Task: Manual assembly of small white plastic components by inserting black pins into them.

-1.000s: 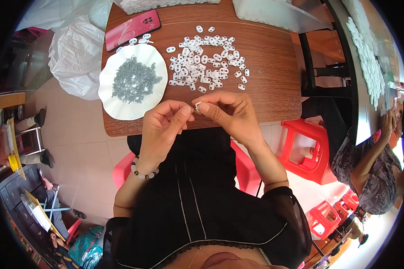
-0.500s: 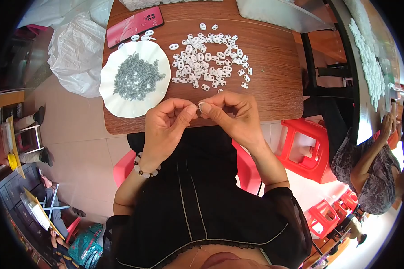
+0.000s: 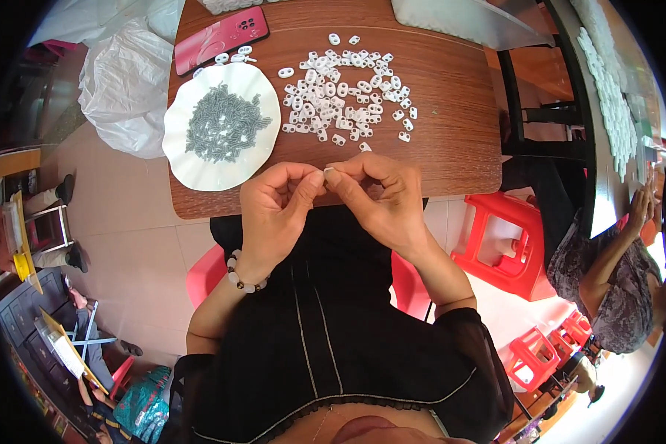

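My left hand [image 3: 277,207] and my right hand [image 3: 381,196] meet fingertip to fingertip over the table's near edge. Pinched between the right thumb and forefinger is a small white plastic piece [image 3: 329,169], mostly covered. The left thumb and forefinger are pressed together against it; whatever they hold is hidden. Beyond my hands lies a loose pile of white plastic two-holed pieces [image 3: 329,90], like cord locks. To the left, a white wavy-rimmed plate [image 3: 176,152] bears a heap of tiny grey spring-like cylinders [image 3: 226,124].
A pink phone [image 3: 222,41] lies at the table's far left, with a few white pieces beside it. A clear plastic tub [image 3: 466,22] stands at the back right. Left of the table is a white plastic bag [image 3: 126,96]. Red stools [image 3: 496,244] and a co-worker [image 3: 614,285] are at right.
My fingertips have come closer together, narrowing the small gap between them. The right hand has shifted slightly left. The pile and the plate stay as they were.
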Tool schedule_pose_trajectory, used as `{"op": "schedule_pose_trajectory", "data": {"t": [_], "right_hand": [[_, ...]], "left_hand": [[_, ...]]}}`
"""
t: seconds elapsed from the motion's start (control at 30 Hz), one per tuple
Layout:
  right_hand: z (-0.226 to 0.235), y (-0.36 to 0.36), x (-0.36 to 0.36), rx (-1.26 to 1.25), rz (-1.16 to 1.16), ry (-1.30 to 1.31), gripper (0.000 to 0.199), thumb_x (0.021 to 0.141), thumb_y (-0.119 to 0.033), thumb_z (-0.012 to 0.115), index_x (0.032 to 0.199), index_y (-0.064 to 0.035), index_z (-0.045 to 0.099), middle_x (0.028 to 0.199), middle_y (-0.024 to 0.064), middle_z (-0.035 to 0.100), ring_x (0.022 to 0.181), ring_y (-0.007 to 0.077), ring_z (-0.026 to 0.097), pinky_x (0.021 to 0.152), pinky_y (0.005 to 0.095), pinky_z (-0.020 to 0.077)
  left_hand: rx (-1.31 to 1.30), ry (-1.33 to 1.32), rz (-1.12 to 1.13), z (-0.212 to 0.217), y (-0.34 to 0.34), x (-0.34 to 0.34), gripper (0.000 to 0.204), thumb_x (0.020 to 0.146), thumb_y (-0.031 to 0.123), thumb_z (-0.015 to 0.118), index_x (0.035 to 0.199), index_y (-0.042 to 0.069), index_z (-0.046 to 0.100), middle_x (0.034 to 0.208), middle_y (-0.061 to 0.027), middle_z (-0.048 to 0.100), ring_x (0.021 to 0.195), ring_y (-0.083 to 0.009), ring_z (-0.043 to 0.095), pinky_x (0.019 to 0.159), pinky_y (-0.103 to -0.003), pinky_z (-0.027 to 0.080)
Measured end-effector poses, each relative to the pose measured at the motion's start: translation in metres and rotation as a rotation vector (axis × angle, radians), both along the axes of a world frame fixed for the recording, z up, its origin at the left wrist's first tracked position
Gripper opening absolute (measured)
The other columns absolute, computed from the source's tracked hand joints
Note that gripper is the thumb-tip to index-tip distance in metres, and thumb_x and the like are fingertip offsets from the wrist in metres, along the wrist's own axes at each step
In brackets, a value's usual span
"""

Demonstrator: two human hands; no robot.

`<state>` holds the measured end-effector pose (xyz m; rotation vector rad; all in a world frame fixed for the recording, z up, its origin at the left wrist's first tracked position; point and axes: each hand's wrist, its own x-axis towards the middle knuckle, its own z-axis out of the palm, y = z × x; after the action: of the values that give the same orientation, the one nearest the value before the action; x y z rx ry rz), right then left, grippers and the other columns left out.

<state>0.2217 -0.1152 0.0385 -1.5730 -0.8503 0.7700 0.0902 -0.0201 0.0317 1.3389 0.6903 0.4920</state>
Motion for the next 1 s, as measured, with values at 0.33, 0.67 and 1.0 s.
{"op": "schedule_pose_trajectory", "data": {"t": [0.33,0.67,1.0], "right_hand": [[0.005,-0.003,0.005,-0.031,0.044,0.196,0.009,0.088,-0.004,0.062,0.091,0.0044,0.066,0.081,0.0071,0.069,0.077,0.0091,0.064,0.068,0.0218,0.052],[0.001,-0.004,0.008,-0.09,0.044,0.307,0.012,0.088,-0.006,0.062,0.089,0.0059,0.064,0.078,0.0073,0.069,0.072,0.0091,0.065,0.066,0.0217,0.0522],[-0.005,-0.009,0.009,-0.099,0.059,0.246,0.013,0.088,-0.006,0.06,0.086,0.0058,0.066,0.076,0.007,0.069,0.07,0.009,0.065,0.063,0.0221,0.0513]], "left_hand": [[-0.11,-0.018,0.014,-0.003,-0.002,0.001,0.016,0.09,0.011,0.062,0.093,-0.004,0.065,0.079,-0.0061,0.067,0.07,-0.0065,0.06,0.06,-0.018,0.045],[-0.148,-0.006,-0.026,-0.01,0.0,-0.002,0.019,0.091,0.014,0.062,0.095,-0.004,0.066,0.082,-0.0072,0.068,0.065,-0.006,0.057,0.058,-0.018,0.045],[-0.067,0.026,-0.032,-0.009,-0.003,-0.003,0.015,0.091,0.011,0.061,0.093,-0.003,0.066,0.078,-0.0065,0.067,0.07,-0.0074,0.061,0.06,-0.019,0.047]]}}
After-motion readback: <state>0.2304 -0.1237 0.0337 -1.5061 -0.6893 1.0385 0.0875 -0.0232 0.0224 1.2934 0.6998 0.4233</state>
